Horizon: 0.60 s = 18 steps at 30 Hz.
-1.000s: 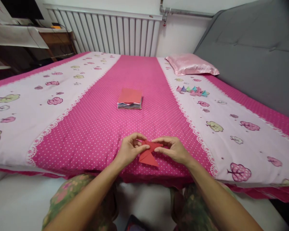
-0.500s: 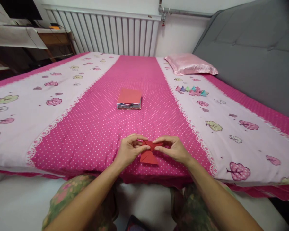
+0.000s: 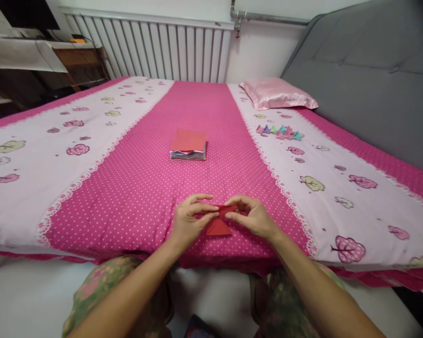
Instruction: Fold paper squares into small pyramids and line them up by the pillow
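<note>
Bed: The bed [image 3: 134, 183] is big, pink and white, with dots and little trees. It spreads under the grip and far past it.
Headboard: The gray headboard [image 3: 366, 70] stands well off to the right of the grip.
Radiator: The white radiator [image 3: 155, 44] is by the wall, far past the grip.
Desk: The desk [image 3: 21, 51] is far past the grip, to the left, with a black screen [image 3: 28, 14] on it.
Pillow: The shiny pink pillow [image 3: 277, 93] lies far past the grip, to the right.
Left hand: The left hand [image 3: 192, 218] pinches the red paper with thumb and finger.
Right hand: The right hand [image 3: 254, 218] pinches the same paper, just beside the left fingertips.
Paper stack: The stack of paper [image 3: 188, 143], red on top, sits past the grip, a bit left.
Red paper: The folded red paper [image 3: 218, 228] is in the grip, between both hands. Its wide end hangs on the person's side. Whether it touches the bed is hard to tell.
Little shapes: Small folded shapes [image 3: 289, 134], pink, purple, green and blue, lie past the grip, to the right.
</note>
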Motion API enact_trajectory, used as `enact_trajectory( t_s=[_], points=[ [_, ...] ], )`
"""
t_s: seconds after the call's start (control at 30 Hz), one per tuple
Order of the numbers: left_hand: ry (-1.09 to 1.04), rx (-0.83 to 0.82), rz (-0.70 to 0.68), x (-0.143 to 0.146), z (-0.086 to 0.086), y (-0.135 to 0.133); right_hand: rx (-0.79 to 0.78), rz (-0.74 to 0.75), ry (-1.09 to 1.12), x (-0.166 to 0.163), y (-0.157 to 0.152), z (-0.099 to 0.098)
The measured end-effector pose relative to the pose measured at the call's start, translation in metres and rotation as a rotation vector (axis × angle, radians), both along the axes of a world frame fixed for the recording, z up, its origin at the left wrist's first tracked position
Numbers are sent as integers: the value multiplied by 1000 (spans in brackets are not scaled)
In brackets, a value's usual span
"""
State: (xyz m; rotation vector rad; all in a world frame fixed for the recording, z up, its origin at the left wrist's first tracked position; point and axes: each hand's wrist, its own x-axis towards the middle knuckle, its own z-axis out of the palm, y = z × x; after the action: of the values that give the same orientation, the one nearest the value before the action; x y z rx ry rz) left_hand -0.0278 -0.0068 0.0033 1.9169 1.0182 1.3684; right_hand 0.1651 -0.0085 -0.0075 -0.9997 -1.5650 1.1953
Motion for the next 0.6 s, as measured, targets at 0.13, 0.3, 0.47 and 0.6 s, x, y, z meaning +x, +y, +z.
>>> enact_trajectory(
  t_s=[0.13,0.3,0.47,0.6],
  points=[
    [-43,-122,1,0,-1,2,62,67,-58,0,-1,1],
    [-176,-348,-107,1,-5,2,77,66,-116,2,-1,4],
    [-243,-494,-153,3,-4,1,35,30,-117,4,1,2],
    [-281,-537,-157,4,-1,2,-79,47,-59,7,3,2]
  ],
)
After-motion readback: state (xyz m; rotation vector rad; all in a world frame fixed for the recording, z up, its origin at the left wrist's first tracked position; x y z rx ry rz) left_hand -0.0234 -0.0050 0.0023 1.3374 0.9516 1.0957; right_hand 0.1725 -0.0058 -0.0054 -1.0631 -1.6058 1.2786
